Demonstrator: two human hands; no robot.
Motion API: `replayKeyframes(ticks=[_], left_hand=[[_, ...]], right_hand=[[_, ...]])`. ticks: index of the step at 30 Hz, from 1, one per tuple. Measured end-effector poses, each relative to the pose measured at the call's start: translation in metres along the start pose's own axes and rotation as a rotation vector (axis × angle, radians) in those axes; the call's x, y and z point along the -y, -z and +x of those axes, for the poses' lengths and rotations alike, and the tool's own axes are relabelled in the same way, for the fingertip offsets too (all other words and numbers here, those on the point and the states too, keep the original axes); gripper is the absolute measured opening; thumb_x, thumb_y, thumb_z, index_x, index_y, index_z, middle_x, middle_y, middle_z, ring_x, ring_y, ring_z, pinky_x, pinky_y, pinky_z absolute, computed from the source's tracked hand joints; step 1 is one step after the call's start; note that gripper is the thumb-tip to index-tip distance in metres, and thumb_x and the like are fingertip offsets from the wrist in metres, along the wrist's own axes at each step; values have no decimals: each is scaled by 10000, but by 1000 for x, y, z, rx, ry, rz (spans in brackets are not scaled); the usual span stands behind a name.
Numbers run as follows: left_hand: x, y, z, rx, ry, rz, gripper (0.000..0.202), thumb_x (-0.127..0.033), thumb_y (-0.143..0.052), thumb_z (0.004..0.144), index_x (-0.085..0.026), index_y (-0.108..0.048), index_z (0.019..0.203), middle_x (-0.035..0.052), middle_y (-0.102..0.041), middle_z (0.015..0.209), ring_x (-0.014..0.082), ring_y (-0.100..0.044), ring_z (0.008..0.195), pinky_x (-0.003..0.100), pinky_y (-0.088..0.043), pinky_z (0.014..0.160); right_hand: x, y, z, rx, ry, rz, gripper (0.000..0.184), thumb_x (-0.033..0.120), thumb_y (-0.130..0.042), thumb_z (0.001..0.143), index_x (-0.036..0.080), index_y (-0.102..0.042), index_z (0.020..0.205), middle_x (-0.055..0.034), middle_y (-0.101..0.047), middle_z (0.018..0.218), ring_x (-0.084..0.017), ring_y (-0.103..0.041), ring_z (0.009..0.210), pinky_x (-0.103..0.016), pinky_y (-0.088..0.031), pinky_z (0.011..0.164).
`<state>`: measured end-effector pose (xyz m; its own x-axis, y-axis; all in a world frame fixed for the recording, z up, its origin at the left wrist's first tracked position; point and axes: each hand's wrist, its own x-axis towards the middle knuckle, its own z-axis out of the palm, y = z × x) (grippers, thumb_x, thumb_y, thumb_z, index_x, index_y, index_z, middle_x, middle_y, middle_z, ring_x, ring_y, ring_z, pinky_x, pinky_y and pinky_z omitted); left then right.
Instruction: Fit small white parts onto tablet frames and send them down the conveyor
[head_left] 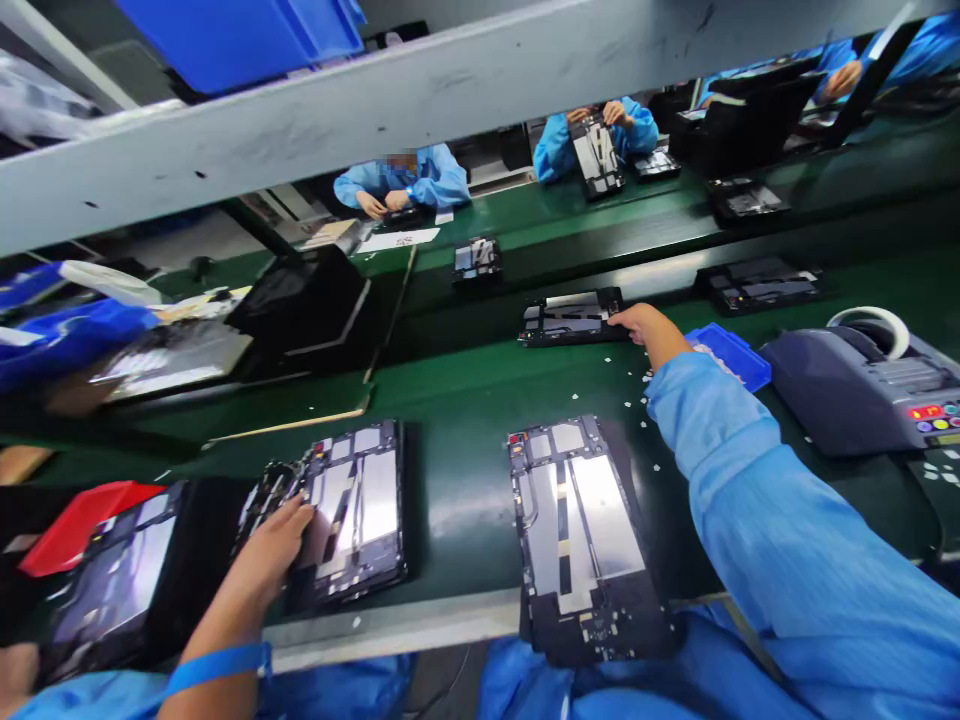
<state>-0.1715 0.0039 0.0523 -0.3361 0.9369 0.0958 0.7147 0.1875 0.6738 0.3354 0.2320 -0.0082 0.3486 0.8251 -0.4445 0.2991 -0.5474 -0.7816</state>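
My left hand [271, 545] grips the left edge of an opened tablet chassis [360, 510] at the near edge of the green bench, thumb on top. My right hand [646, 326] reaches far forward, fingers closed on the right edge of another tablet chassis [571, 318] lying on the green conveyor belt [465, 380]. Between my arms a third opened tablet chassis [577, 530] lies flat and untouched, its silver plates facing up.
A grey tape dispenser machine [862, 385] and a small blue tray [731, 355] stand at the right. A red tray [75, 520] and one more tablet [112, 585] are at the left. Co-workers in blue coats [409, 180] work across the belt. A grey shelf beam [450, 90] runs overhead.
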Motion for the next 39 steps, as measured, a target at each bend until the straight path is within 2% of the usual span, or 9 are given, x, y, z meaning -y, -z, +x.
replayKeyframes(ticks=[5, 8, 12, 17, 20, 24, 30, 36, 39], left_hand=[[12, -10, -2, -128, 59, 35, 430, -434, -652, 829, -182, -683, 1176, 73, -746, 1153, 376, -619, 1228, 501, -505, 1052], [-24, -46, -27, 119, 135, -437, 651, -547, -693, 835, -168, -600, 1356, 143, -716, 1268, 293, -695, 1075, 431, -568, 915], [-98, -108, -63, 578, 288, -1071, 724, -582, -784, 810, -167, -560, 1360, 204, -715, 1290, 289, -734, 1066, 448, -589, 916], [-127, -135, -87, 417, 301, -1206, 465, -438, -831, 772, -172, -653, 1110, 113, -763, 1176, 273, -728, 1066, 415, -593, 935], [-111, -121, -96, 562, 285, -1050, 455, -384, -790, 789, -175, -667, 1174, 99, -772, 1141, 284, -723, 1052, 414, -588, 923], [-92, -112, -101, 731, 49, -669, 384, -343, -680, 858, -188, -689, 1209, 93, -755, 1140, 293, -688, 1086, 441, -551, 982], [-74, -147, -100, 548, -241, -269, 569, -340, -560, 934, -224, -542, 1491, 107, -681, 1247, 298, -615, 1190, 500, -493, 1080], [-60, -165, -135, 599, -199, -417, 691, -333, -450, 1021, -227, -241, 1672, 103, -349, 1705, 278, -234, 1607, 472, -213, 1311], [-55, -160, -144, 643, -211, -323, 672, -367, -441, 1037, -217, -263, 1667, 128, -317, 1716, 304, -265, 1597, 510, -238, 1304]], right_hand=[[28, -12, -38, 121, 40, 411, 183, 200, -694, 876, 191, -526, 804, 79, -496, 594, -63, -383, 497, -171, -323, 458], [27, -27, -97, 177, 122, 600, 155, 228, -681, 844, 202, -531, 815, 59, -556, 653, -72, -433, 526, -177, -350, 448], [-18, -54, -207, 329, 228, 943, 256, 320, -768, 752, 200, -621, 923, -1, -661, 831, -113, -536, 636, -203, -396, 454], [-102, -42, -294, 595, 277, 733, 558, 612, -852, 700, 217, -625, 1024, -23, -657, 829, -144, -554, 654, -264, -474, 552], [-139, -3, -300, 621, 346, 585, 744, 771, -740, 755, 233, -601, 1250, -90, -697, 983, -200, -638, 746, -323, -531, 628], [-167, 30, -295, 503, 384, 193, 583, 607, -644, 921, 260, -549, 1381, -113, -665, 1188, -189, -657, 789, -316, -542, 639], [-193, 16, -286, 243, 479, -180, 536, 487, -564, 976, 222, -561, 1442, -167, -605, 1380, -281, -676, 1067, -441, -598, 849], [-208, 7, -297, 379, 582, -112, 819, 542, -516, 1020, 289, -135, 1700, -121, -262, 1727, -327, -268, 1589, -595, -281, 1269], [-215, 14, -303, 407, 565, -137, 791, 523, -540, 1021, 309, -182, 1694, -117, -290, 1717, -335, -285, 1582, -625, -258, 1270]])
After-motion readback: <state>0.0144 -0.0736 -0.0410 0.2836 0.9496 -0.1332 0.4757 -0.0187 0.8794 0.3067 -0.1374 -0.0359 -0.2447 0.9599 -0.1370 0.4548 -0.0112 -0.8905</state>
